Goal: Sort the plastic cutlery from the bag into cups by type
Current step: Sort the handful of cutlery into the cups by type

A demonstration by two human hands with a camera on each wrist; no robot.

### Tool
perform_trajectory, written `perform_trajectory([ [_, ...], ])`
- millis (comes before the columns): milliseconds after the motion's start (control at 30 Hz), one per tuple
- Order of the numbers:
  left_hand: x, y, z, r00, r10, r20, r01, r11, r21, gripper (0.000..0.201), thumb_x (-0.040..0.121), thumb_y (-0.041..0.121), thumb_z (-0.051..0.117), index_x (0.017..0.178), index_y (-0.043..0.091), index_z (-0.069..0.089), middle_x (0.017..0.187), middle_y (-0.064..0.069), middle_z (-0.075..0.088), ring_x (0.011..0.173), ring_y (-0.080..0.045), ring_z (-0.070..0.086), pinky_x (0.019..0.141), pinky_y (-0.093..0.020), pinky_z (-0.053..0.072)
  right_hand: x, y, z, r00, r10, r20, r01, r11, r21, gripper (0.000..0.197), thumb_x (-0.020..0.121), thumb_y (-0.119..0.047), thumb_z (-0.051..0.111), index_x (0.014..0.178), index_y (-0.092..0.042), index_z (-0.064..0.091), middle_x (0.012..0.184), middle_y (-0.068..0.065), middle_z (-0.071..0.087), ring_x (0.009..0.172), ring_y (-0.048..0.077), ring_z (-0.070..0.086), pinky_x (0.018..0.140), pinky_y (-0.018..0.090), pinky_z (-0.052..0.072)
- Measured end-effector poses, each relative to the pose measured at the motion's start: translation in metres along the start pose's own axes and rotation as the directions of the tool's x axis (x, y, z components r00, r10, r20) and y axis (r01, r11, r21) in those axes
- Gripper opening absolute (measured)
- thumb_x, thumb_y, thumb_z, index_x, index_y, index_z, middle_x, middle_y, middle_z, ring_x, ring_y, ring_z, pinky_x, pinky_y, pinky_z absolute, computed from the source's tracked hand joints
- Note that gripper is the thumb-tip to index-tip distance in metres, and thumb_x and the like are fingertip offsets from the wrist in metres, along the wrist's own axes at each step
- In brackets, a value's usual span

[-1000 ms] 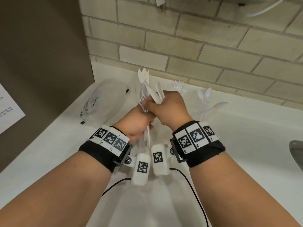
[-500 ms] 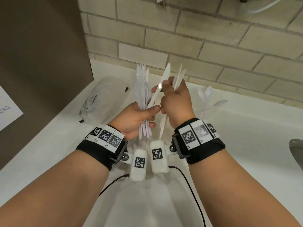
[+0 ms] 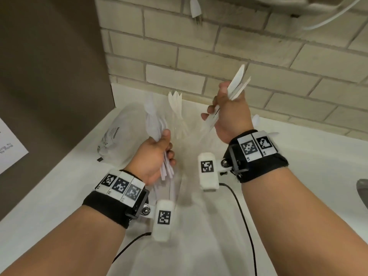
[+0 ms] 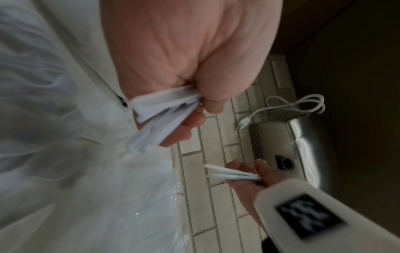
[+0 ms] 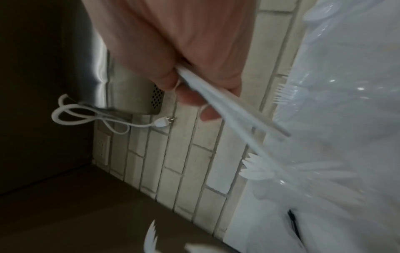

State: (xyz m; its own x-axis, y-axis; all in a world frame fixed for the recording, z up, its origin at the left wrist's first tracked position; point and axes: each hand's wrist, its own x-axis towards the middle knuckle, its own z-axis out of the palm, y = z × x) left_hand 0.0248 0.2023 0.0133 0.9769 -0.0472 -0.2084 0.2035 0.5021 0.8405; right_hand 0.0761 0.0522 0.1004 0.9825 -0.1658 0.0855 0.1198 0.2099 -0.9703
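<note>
- knives (image 3: pixel 237 84), thin white plastic blades fanned upward, sit clenched in the right hand (image 3: pixel 229 114), raised apart, likely so one type can go to its cup.
- left hand (image 3: pixel 153 156) grips the remaining cutlery bundle (image 3: pixel 157 126) above the clear bag (image 3: pixel 117 136), probably as stock to sort.

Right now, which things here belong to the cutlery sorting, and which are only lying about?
Job:
- knives in right hand
- cutlery bundle in left hand
- bag
- cup of knives

Lying about:
- plug and cord
- steel appliance
- paper
</note>
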Motion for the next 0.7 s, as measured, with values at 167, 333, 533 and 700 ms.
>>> perform_trajectory([
  [167,0.004,0.009,-0.012,0.994,0.077,-0.083,-0.07,0.994,0.083,0.024,0.097,0.033,0.05,0.079,0.018,0.046,0.062,0.003,0.034,0.05,-0.011,0.038,0.048,-0.027,0.038,0.047,-0.001,0.036,0.957,-0.288,-0.036,0.275,0.938,-0.213,0.013,0.099,-0.015,0.045,0.093,-0.026,0.047,0.075,-0.005,0.047,0.059,0.009,0.046,0.059,0.027,0.049],
  [333,0.009,0.013,-0.024,0.993,0.102,-0.062,-0.091,0.982,0.166,0.026,0.094,0.036,0.051,0.082,0.015,0.046,0.06,0.004,0.039,0.051,-0.011,0.041,0.05,-0.028,0.041,0.088,0.036,0.063,0.932,-0.36,0.047,0.356,0.881,-0.311,0.02,0.095,-0.022,0.049,0.084,-0.039,0.05,0.072,-0.008,0.051,0.061,0.015,0.049,0.066,0.045,0.053],
  [533,0.014,0.016,-0.035,0.993,0.098,-0.063,-0.087,0.984,0.157,0.029,0.094,0.034,0.051,0.076,0.013,0.044,0.057,0.004,0.04,0.05,-0.011,0.041,0.047,-0.026,0.041,0.115,0.082,0.06,0.994,-0.038,0.099,0.071,0.933,-0.353,0.014,0.086,-0.014,0.065,0.094,-0.02,0.056,0.084,0.001,0.064,0.073,0.021,0.062,0.08,0.042,0.053],
  [700,0.017,0.01,-0.034,0.997,0.071,-0.037,-0.064,0.984,0.167,0.027,0.094,0.035,0.051,0.078,0.013,0.044,0.06,0.004,0.039,0.053,-0.012,0.041,0.051,-0.028,0.041,0.116,0.079,0.055,0.992,0.04,0.116,0.013,0.906,-0.423,0.06,0.084,-0.02,0.072,0.136,-0.006,0.045,0.127,0.008,0.06,0.116,0.017,0.056,0.106,0.032,0.042],
])
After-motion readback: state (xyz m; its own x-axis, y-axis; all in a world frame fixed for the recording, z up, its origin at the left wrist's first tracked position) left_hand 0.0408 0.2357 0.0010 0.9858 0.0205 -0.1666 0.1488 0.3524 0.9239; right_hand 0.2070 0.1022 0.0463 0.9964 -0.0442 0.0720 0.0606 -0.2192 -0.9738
